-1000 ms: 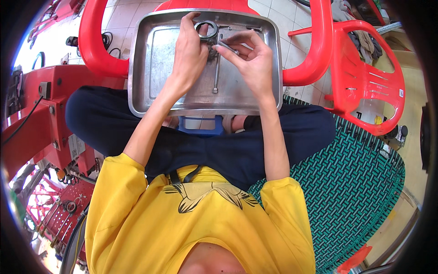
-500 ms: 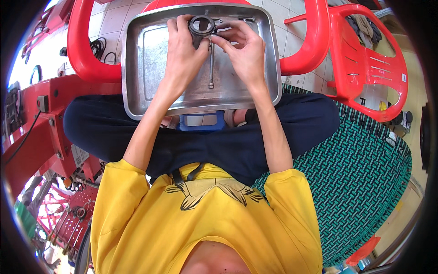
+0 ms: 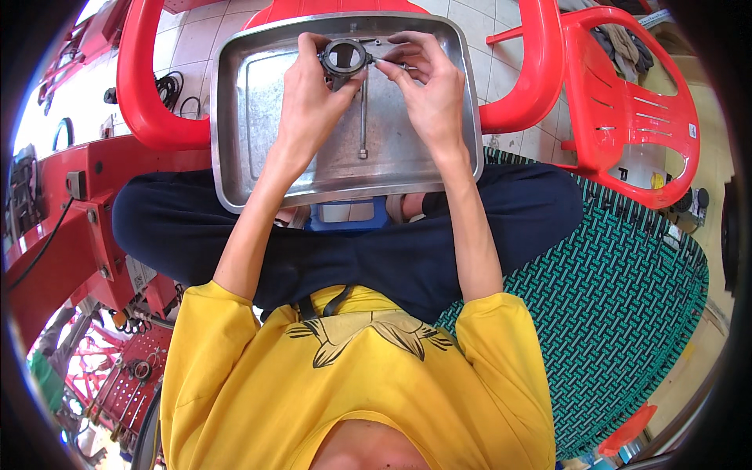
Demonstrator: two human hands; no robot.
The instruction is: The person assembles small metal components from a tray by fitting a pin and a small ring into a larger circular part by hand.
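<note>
My left hand is closed round a dark ring-shaped metal part with a wide round opening, held above the far half of a metal tray. My right hand is at the ring's right side, thumb and forefinger pinched at a small stub on its edge. What sits between those fingers is too small to name; a bit of shiny metal shows near them. Below the hands, a long thin metal rod with a nut-like end lies in the tray. A few small metal pieces are near its far wall.
The tray stands between my knees and a red plastic chair. Another red chair is at the right, beside a green and black woven seat. Red metal machinery stands on the left. A black cable lies on the tiled floor.
The ring part has come slightly nearer to me in my left hand. My right hand has shifted a little to the right, its fingertips still at the ring's edge.
</note>
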